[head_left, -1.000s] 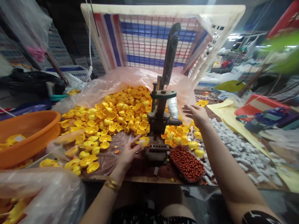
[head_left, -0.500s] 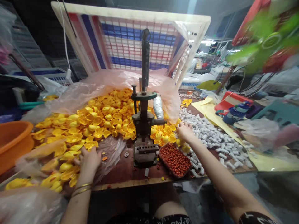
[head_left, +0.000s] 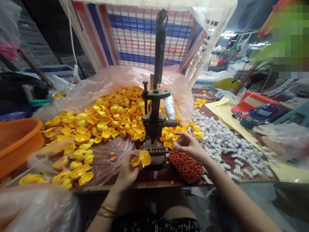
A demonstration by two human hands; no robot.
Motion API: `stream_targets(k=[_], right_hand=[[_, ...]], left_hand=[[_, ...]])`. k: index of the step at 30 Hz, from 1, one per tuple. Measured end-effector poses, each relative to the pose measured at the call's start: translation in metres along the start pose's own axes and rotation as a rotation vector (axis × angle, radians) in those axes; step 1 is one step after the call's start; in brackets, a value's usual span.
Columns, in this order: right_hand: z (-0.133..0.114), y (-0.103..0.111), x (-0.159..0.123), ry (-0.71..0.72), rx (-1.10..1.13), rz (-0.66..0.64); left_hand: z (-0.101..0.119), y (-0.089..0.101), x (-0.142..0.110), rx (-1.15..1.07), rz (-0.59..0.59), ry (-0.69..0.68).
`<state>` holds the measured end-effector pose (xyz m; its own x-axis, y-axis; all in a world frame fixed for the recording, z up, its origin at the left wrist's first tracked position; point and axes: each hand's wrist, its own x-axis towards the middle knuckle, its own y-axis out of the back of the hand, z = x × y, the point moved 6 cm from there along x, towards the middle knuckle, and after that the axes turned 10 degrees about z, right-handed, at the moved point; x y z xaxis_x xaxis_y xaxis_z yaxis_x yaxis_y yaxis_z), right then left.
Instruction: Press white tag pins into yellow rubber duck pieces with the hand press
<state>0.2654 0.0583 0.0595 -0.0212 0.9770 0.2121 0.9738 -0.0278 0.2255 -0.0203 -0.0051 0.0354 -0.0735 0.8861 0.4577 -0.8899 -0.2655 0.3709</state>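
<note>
My left hand [head_left: 127, 170] pinches a yellow plastic shell [head_left: 145, 158] of two rounded, hollow halves, just in front of the base of a bench press [head_left: 154, 129]. My right hand [head_left: 190, 146] is above the far edge of a tray of small red-brown beads [head_left: 187, 166]. Between its thumb and forefinger is a small whitish piece [head_left: 178, 142], partly hidden by the fingers. Beyond the left hand spreads a heap of similar yellow shells [head_left: 113, 112]. To the right of the tray lies a pile of small white plastic pieces [head_left: 217, 138].
An orange basin [head_left: 21, 138] stands at the left edge. Clear plastic sheeting [head_left: 108, 158] covers part of the tabletop. Behind the press leans a white crate [head_left: 214, 38] with striped cloth. Yellow paper [head_left: 224, 111], a red tray [head_left: 251, 101] and a blurred green fan [head_left: 263, 48] are at right.
My left hand has moved right from the yellow heap to the press, with a shell in it. The right hand has drawn back from the white pile to above the bead tray.
</note>
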Motion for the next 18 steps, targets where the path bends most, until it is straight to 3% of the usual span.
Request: stream_targets(k=[2,4,7,10,13,18], right_hand=[[-0.019,-0.039,-0.025,0.088,0.038,-0.109],[-0.033,-0.066,-0.045,0.264,-0.023,-0.161],[-0.039,-0.087,-0.068,0.571,-0.27,-0.187],[-0.033,-0.096,-0.079,0.758,-0.518,-0.23],[-0.029,-0.1,-0.084,0.76,-0.508,-0.272],[-0.022,-0.101,-0.092,0.544,-0.393,-0.213]], left_hand=[[0.014,-0.018,-0.001,-0.064,-0.072,-0.008],[0.022,-0.027,0.0,-0.078,-0.131,-0.01],[0.029,-0.029,0.003,-0.067,-0.207,-0.009],[0.037,-0.031,0.004,-0.074,-0.296,-0.001],[0.04,-0.03,0.005,-0.187,-0.328,0.076],[0.029,-0.03,-0.006,-0.687,-0.333,0.434]])
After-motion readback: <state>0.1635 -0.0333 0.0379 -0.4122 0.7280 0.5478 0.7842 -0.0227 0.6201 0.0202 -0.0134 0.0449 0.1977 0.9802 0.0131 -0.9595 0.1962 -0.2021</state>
